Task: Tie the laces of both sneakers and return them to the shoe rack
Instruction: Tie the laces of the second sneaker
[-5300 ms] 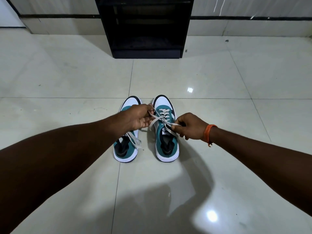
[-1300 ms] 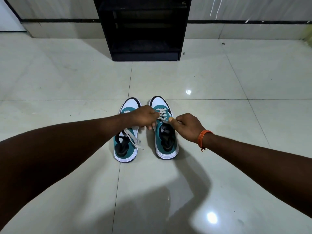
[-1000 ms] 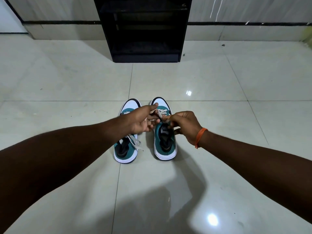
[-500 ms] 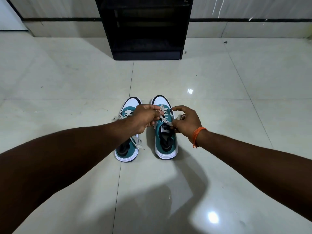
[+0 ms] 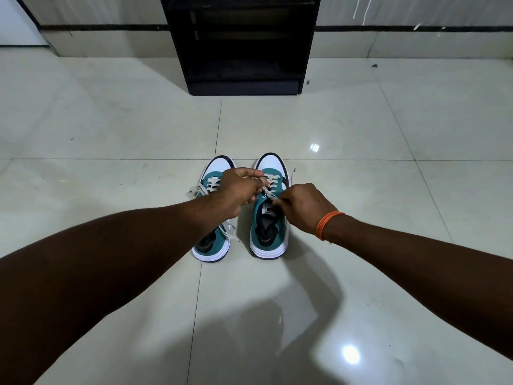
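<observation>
Head view: the black open-fronted shoe rack (image 5: 244,51) stands at twelve o'clock. Two teal-and-white sneakers (image 5: 268,215) sit mid-floor. Left hand (image 5: 238,190) and right hand (image 5: 301,205) each pinch the right shoe's grey laces (image 5: 268,182); knotting looks underway. Next, cinch it, then tie the left sneaker.

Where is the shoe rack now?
In the head view, the black shoe rack stands top centre against the wall, beyond the two sneakers on the floor.

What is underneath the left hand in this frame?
The left hand covers the middle of the left sneaker; its toe, heel and loose laces show around it. The fingertips reach the right sneaker's laces. Whether a knot sits under the grip is hidden.
</observation>
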